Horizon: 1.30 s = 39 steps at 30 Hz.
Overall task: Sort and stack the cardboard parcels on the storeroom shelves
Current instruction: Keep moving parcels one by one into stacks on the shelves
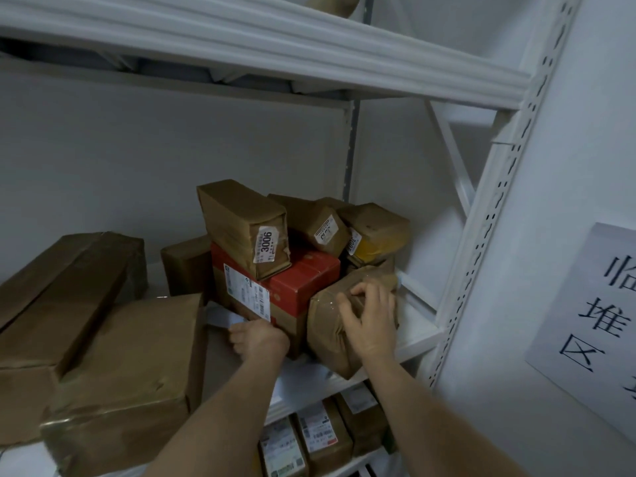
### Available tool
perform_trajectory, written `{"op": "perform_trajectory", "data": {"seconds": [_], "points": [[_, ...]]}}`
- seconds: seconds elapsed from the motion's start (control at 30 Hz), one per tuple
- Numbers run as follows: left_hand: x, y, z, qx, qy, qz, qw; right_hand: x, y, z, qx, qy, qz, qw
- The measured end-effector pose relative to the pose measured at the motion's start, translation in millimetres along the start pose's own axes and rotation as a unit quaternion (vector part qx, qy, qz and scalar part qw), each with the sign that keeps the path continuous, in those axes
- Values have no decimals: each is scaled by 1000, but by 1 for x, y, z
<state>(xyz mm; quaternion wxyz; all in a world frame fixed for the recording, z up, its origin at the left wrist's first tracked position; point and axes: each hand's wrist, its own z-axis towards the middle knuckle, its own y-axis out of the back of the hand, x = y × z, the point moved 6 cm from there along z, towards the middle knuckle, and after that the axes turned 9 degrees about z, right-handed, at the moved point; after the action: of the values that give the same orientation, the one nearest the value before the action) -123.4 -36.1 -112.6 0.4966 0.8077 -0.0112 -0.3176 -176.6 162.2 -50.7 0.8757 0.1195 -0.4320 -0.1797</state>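
Both grips noted: taped brown parcel [323, 339], at shelf [413, 333] front right, is clasped by right hand [371, 325]; white slip [220, 318] beside red box [303, 284] seemingly pinched by curled left hand [260, 339].

White label [265, 243] on the end face of the brown parcel [237, 215]: "3006". Paper sign [592, 325] on the right-hand wall: characters 临, 堆, 区, cut off at the frame edge. Shipping label [246, 294] on the red box [303, 280]: print too small to read
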Motion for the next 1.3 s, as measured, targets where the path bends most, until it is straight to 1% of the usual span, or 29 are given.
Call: {"op": "perform_trajectory", "data": {"seconds": [0.03,0.1,0.13,0.17,0.23,0.33,0.4,0.47,0.53,0.67,0.87,1.03,1.13,1.23,1.3], "points": [[-1,1,1,0,4,-23,1000,1,-2,1,4,2,-3,1000],[0,5,-8,-14,13,-26,999,2,-5,1,16,1,-10,1000],[4,4,-14,-9,20,-34,999,2,-6,1,26,0,-12,1000],[6,0,-24,14,26,-35,999,2,-6,2,42,-2,-16,999],[3,-8,-46,56,-1,4,998,1,-7,4,94,-10,-32,995],[-2,-26,-63,84,-80,122,986,2,-8,3,195,-18,-76,978],[-2,-29,-68,66,-112,209,969,2,-8,1,236,-22,-88,968],[-5,-25,-69,25,-134,228,964,2,-8,1,256,-28,-94,962],[-9,-24,-70,19,-159,227,961,-1,-10,0,272,-36,-104,956],[-12,-24,-63,40,-164,215,962,-1,-12,4,273,-33,-96,957],[-22,-21,-49,48,-168,281,944,-3,-18,7,250,-26,-82,964],[-21,-6,-34,11,-168,247,954,-1,-22,10,249,-26,-73,965],[-20,-1,-23,6,-168,276,946,-1,-27,10,244,-26,-66,967],[-21,1,-20,36,-184,275,943,-2,-31,12,232,-40,-63,970],[-21,1,-19,72,-196,279,938,-2,-34,12,226,-46,-69,971]]}}
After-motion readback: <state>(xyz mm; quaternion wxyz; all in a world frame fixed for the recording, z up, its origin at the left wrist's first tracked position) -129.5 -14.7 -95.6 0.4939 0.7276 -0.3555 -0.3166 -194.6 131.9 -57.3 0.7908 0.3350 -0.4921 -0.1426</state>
